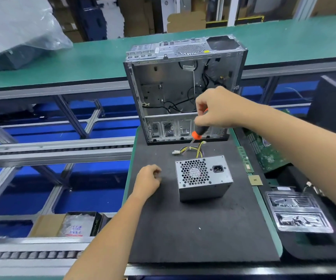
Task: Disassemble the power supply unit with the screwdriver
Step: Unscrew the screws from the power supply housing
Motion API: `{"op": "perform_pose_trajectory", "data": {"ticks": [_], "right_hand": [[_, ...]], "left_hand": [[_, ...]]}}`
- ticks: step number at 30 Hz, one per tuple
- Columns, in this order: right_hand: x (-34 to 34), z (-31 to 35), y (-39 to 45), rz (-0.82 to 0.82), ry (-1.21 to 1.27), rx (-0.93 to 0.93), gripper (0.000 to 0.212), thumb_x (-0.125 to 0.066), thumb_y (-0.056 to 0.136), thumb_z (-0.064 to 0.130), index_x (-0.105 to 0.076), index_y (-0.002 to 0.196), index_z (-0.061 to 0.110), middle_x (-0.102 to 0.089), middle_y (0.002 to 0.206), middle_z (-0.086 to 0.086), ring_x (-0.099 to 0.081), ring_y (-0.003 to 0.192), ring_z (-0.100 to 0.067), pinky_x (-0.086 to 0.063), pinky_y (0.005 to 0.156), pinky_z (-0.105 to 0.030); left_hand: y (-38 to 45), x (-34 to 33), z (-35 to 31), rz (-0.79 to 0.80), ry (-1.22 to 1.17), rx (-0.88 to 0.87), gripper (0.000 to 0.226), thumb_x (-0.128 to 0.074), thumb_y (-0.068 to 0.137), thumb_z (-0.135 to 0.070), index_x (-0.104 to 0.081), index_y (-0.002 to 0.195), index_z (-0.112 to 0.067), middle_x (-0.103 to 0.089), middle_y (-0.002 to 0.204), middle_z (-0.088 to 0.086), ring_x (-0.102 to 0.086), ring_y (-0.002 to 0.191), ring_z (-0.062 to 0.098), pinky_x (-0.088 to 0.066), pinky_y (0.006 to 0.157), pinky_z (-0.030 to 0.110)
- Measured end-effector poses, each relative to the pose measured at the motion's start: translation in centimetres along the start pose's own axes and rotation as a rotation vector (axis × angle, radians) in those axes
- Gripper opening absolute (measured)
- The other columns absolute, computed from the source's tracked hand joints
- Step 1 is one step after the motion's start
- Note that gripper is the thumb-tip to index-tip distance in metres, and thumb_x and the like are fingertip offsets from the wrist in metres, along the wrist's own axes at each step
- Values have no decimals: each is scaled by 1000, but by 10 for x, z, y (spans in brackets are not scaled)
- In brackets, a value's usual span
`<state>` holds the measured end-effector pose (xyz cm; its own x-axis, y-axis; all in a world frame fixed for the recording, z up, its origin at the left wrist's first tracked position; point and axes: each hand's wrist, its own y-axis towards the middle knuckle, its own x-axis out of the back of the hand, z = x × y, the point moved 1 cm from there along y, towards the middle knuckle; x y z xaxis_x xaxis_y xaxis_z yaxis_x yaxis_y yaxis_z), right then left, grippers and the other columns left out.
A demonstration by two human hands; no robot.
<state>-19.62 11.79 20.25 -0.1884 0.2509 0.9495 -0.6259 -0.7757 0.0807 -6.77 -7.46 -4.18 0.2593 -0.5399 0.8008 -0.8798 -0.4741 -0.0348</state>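
**PSU's out of the case, but watch that screwdriver hand**

So your PSU (203, 177) sits on the black mat (183, 235), fan grille and power socket facing up, well apart from the empty case (183, 87) standing at 12 o'clock. Its yellow-black cables (191, 149) trail off toward the case, loose on the mat.

Your right hand (217, 108) is wrapped around the screwdriver (198, 133), orange-and-black handle, shaft pointing down. It hangs in the air up between the case and the PSU, not on any screw yet. I can't make out the tip at all, it's lost against the cables. Your left hand (148, 181) rests on the mat at 9 o'clock of the PSU, just beside it, fingers curled loosely, holding nothing that I can see.

Stuff I'd worry about:

- Nothing is bracing the PSU. Lean on a screw and the box could skate or tip on the mat, and the tip cams out and chews the head. Get that left hand on it first.
- Coming down from there, the shaft may snag the cables.
- Screws that pop free can roll off the mat's 9 o'clock edge into the conveyor frame.
- The chip (255, 180) and boards at 3 o'clock sit near your right forearm, easy to sweep.
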Motion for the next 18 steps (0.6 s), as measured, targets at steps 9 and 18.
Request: {"op": "perform_pose_trajectory", "data": {"ticks": [9, 18], "right_hand": [[28, 4, -11, 10, -179, 21, 24, -69, 68, 29, -67, 65, 5, -65, 61, -13, -50, 55, -22, -45, 52, -29], [12, -11, -16, 44, -172, -39, 29, -67, 70, 30, -65, 70, 0, -54, 62, -10, -41, 58, -21, -35, 50, -27]], "left_hand": [[-1, 30, -132, 162, -317, -341, 10, -64, 88, -21, -70, 93, -28, -65, 82, -17, -53, 67, -5, -44, 67, 10], [2, -5, -132, 124, -250, -356, 10, -69, 85, -9, -74, 93, -11, -55, 85, -10, -50, 71, -6, -37, 68, 5]]}}
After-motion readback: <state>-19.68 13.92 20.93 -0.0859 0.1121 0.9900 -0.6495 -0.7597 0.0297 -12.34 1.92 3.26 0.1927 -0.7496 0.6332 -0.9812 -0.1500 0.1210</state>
